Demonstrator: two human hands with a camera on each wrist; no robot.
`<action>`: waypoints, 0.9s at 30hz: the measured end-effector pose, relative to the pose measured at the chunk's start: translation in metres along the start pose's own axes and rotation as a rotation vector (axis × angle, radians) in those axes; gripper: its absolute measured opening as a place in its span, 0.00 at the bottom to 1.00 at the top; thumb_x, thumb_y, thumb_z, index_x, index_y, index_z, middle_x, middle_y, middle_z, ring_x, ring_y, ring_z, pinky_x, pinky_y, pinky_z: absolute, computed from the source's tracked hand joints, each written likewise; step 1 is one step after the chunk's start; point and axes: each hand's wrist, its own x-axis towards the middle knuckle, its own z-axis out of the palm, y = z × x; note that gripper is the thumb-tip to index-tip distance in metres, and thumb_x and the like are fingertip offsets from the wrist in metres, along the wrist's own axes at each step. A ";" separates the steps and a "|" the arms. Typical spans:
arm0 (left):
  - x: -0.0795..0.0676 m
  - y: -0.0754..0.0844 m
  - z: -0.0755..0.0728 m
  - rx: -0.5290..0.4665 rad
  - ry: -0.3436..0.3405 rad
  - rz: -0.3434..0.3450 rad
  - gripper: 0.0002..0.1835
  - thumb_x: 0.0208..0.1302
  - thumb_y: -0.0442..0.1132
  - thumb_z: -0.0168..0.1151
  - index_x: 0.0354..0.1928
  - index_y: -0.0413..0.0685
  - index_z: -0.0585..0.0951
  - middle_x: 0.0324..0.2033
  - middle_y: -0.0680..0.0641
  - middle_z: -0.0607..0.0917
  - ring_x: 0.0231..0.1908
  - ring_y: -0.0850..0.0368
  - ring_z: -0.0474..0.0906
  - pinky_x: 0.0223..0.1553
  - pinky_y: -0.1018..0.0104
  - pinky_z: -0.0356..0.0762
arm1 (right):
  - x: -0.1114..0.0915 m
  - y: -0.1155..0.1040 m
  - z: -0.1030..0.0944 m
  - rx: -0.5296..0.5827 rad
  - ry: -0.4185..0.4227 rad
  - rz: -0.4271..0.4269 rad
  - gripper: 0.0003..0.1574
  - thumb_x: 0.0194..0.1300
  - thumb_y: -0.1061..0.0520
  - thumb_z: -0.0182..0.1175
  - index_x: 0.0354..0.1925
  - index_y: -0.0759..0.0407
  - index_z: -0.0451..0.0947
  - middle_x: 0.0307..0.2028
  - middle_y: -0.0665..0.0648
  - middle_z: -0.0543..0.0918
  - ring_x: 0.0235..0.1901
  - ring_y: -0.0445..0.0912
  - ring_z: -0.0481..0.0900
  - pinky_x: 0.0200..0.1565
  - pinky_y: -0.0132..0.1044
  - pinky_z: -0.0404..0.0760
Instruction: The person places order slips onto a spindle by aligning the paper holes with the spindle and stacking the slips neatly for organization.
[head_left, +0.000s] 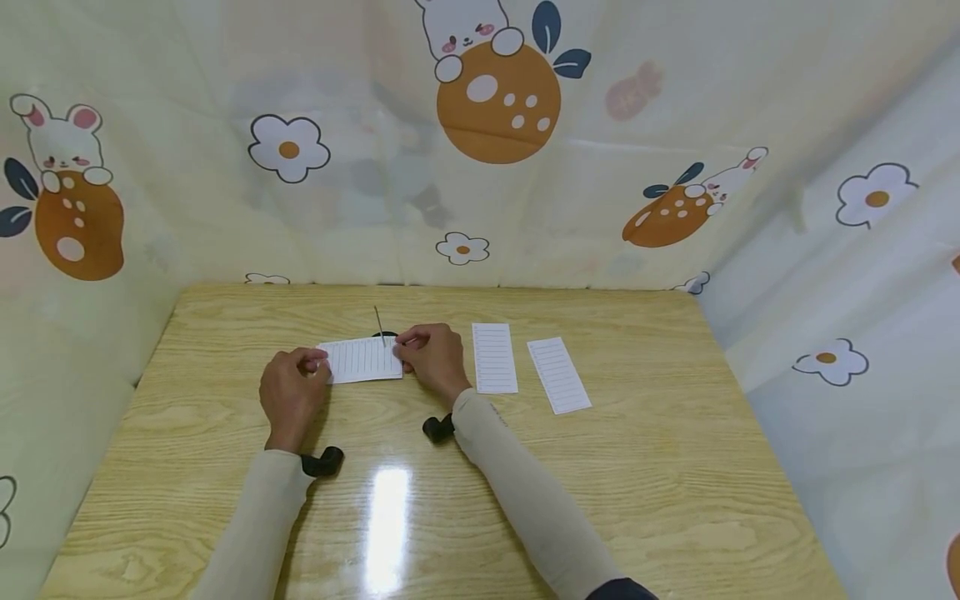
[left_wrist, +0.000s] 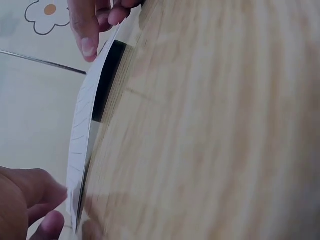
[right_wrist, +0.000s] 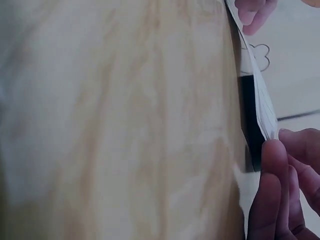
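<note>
White lined card; left hand, right hand pinch ends between closed fingers.

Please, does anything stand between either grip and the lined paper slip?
Nothing visible: the left grip and right grip hold opposite ends of the paper slip directly. A thin rod rises at the slip close to the right grip, but not between them.

No text, brand or number can be read. The held card, the middle card and the slanted card carry ruled lines; tiny marks at the line beginnings are perhaps print, too small for reading.
</note>
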 end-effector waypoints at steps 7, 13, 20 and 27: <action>-0.010 0.004 0.005 -0.113 0.088 0.018 0.09 0.61 0.38 0.66 0.41 0.45 0.87 0.30 0.42 0.82 0.33 0.48 0.75 0.36 0.60 0.64 | 0.000 0.007 -0.016 0.079 0.016 -0.002 0.06 0.57 0.53 0.73 0.36 0.49 0.89 0.22 0.52 0.83 0.20 0.48 0.85 0.32 0.37 0.79; -0.022 0.016 0.016 -0.182 0.112 0.045 0.08 0.60 0.40 0.67 0.40 0.47 0.87 0.28 0.43 0.82 0.29 0.51 0.74 0.34 0.61 0.65 | 0.001 0.013 -0.034 0.132 0.020 -0.030 0.13 0.58 0.51 0.73 0.42 0.52 0.89 0.29 0.54 0.81 0.25 0.50 0.88 0.31 0.39 0.84; -0.033 0.029 0.025 -0.209 0.102 0.069 0.07 0.58 0.41 0.70 0.39 0.51 0.88 0.27 0.47 0.83 0.28 0.53 0.74 0.33 0.63 0.65 | 0.000 0.017 -0.054 0.156 0.027 -0.037 0.14 0.58 0.52 0.73 0.43 0.53 0.88 0.30 0.56 0.81 0.27 0.54 0.89 0.33 0.44 0.86; -0.046 0.040 0.040 -0.229 0.068 0.101 0.07 0.58 0.43 0.71 0.38 0.53 0.87 0.27 0.50 0.85 0.29 0.56 0.73 0.32 0.65 0.64 | 0.001 0.022 -0.072 0.092 0.045 -0.061 0.16 0.58 0.50 0.73 0.44 0.52 0.88 0.31 0.51 0.85 0.29 0.50 0.88 0.33 0.40 0.85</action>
